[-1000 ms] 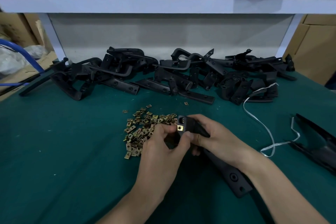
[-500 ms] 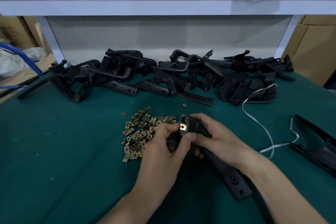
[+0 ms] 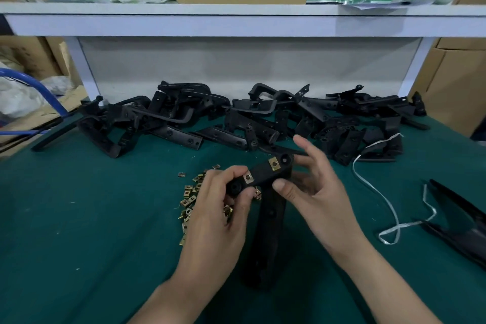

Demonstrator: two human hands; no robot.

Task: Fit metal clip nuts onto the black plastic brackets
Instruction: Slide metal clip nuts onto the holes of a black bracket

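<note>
- Green bench mat [image 3: 79,218] fills my view, with spare brackets [image 3: 236,118] heaped along its upper edge.
- The bracket [image 3: 263,171], at centre frame, carries two fitted clip nuts [image 3: 274,164].
- My left hand [image 3: 218,216] grips its left end. My right hand [image 3: 315,200] loosely pinches its right end, index finger raised.
- Loose clip nuts [image 3: 190,197] lie left of centre.

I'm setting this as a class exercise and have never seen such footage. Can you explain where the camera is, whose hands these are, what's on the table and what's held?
No machine here: a person works bare-handed, and the one camera sits on their head, looking down. The left hand grips one end of a black bracket; the right hand steadies the other end, thumb against it. Two brass-coloured clip nuts already sit on that bracket. On the green table cover lie a pile of loose clip nuts, a heap of more brackets at the back, and a white strap.
</note>
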